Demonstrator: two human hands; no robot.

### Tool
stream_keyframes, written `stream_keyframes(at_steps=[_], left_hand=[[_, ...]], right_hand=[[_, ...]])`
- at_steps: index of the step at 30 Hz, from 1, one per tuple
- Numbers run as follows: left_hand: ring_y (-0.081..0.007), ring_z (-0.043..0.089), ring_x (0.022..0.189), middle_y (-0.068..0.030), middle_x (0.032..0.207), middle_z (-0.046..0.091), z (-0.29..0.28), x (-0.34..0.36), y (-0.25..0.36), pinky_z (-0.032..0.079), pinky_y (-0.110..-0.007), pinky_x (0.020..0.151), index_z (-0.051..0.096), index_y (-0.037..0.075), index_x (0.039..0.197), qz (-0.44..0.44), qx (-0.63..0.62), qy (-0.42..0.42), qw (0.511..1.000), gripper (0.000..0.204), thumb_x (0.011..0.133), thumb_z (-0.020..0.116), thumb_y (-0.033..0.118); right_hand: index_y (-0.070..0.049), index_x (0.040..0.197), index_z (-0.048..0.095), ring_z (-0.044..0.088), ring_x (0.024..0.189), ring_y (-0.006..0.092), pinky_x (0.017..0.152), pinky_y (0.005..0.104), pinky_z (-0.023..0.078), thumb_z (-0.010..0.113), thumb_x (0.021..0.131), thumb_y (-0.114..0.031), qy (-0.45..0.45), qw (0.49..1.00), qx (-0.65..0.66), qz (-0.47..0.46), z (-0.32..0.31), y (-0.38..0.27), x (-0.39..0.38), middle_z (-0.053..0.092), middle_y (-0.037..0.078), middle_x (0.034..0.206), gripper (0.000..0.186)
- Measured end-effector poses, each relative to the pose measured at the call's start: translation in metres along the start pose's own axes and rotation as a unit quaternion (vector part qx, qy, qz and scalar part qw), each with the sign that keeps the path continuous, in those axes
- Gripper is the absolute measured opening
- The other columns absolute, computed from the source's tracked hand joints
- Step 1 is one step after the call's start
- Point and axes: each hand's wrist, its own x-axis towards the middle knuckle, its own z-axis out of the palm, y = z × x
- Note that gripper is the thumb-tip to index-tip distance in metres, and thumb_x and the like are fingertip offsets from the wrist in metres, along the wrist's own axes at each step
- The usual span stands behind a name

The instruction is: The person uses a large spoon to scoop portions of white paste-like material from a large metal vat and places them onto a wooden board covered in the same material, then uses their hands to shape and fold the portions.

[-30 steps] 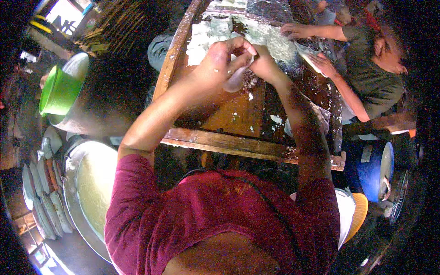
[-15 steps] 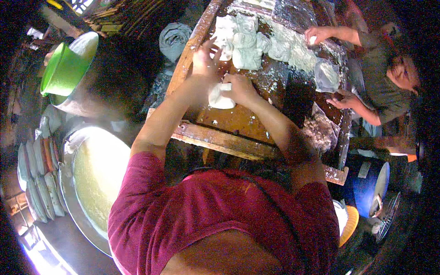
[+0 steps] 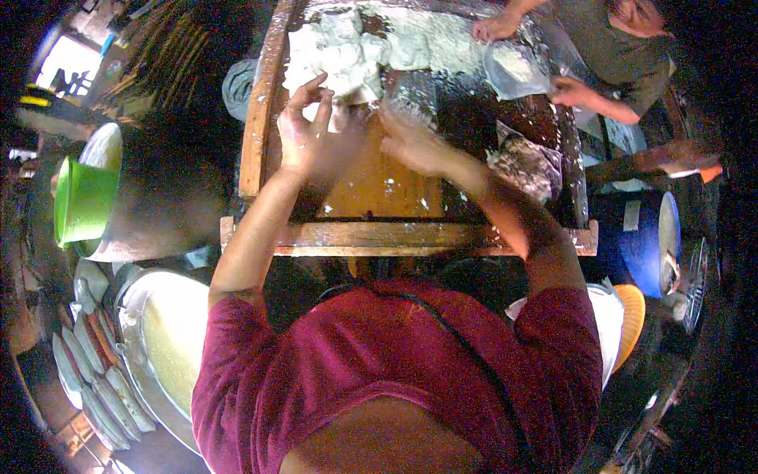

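Observation:
My left hand (image 3: 302, 130) is raised over the near left part of the wooden table (image 3: 371, 189), its fingers spread and curved, with nothing visible in its grip. My right hand (image 3: 418, 144) hovers a little to the right, its fingers smeared by motion. Just beyond both hands lies a pile of soft white cloth-wrapped bundles (image 3: 335, 59), wet and folded. A pale patch (image 3: 341, 118) shows beside my left fingers, too blurred to make out.
Across the table at the right, another person's hands (image 3: 575, 93) are by a cloth with white crumbly matter (image 3: 515, 63). A brownish crumb-covered cloth (image 3: 523, 164) lies nearer. A green tub (image 3: 83, 201) and large metal pan (image 3: 142, 347) stand left; a blue barrel (image 3: 639, 245) right.
My hands have parted, and the small white bundle between them no longer shows there. The view has shifted, with the table now square in front. The other person's upper hand has lowered toward the table.

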Motion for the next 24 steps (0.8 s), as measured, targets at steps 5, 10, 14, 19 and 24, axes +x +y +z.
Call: stream_keyframes(at_steps=[5, 10, 14, 19, 24], left_hand=[[-0.0134, 0.059, 0.076, -0.0067, 0.081, 0.063, 0.025, -0.005, 0.025, 0.046, -0.027, 0.071, 0.058, 0.005, 0.106, -0.006, -0.024, -0.041, 0.999, 0.027, 0.08, 0.056, 0.008], [-0.0132, 0.058, 0.08, -0.0099, 0.087, 0.063, 0.069, -0.007, 0.03, 0.046, -0.027, 0.074, 0.059, 0.003, 0.103, -0.033, -0.152, -0.084, 0.984, 0.023, 0.082, 0.056, 0.011], [-0.0181, 0.06, 0.082, -0.0134, 0.092, 0.063, 0.121, -0.008, 0.072, 0.046, -0.029, 0.075, 0.059, 0.002, 0.102, 0.008, -0.123, -0.204, 0.971, 0.024, 0.082, 0.057, 0.016], [-0.0255, 0.06, 0.079, -0.0152, 0.089, 0.061, 0.223, -0.004, 0.066, 0.047, -0.033, 0.073, 0.06, 0.003, 0.099, 0.115, -0.048, -0.317, 0.94, 0.027, 0.074, 0.063, 0.014], [-0.0317, 0.059, 0.069, -0.0159, 0.07, 0.06, 0.291, 0.015, 0.01, 0.047, -0.04, 0.065, 0.058, 0.003, 0.072, 0.242, 0.065, -0.365, 0.897, 0.017, 0.07, 0.063, 0.019]], right_hand=[[0.001, 0.134, 0.018, 0.019, 0.13, 0.0245, 0.106, 0.0306, 0.013, 0.032, 0.093, -0.029, 0.086, 0.98, 0.176, 0.021, -0.073, 0.029, -0.027, 0.018, 0.015, 0.141, 0.053], [0.002, 0.133, 0.018, 0.017, 0.13, 0.025, 0.107, 0.0321, 0.014, 0.035, 0.092, -0.031, -0.108, 0.981, 0.129, -0.091, -0.037, -0.033, -0.094, 0.015, 0.016, 0.141, 0.056], [-0.001, 0.132, 0.025, 0.029, 0.126, 0.0232, 0.103, 0.0309, 0.022, 0.039, 0.092, -0.03, 0.057, 0.977, 0.178, 0.1, -0.072, 0.009, -0.113, 0.026, 0.016, 0.137, 0.052], [-0.002, 0.108, 0.054, 0.06, 0.083, 0.0244, 0.077, 0.033, 0.047, 0.059, 0.077, -0.032, 0.269, 0.913, -0.113, 0.284, -0.124, 0.107, -0.226, 0.061, 0.011, 0.098, 0.044], [-0.006, 0.101, 0.057, 0.061, 0.081, 0.0299, 0.071, 0.0394, 0.049, 0.066, 0.064, -0.032, 0.158, 0.805, -0.308, 0.482, -0.114, 0.088, -0.283, 0.063, 0.014, 0.087, 0.047]])
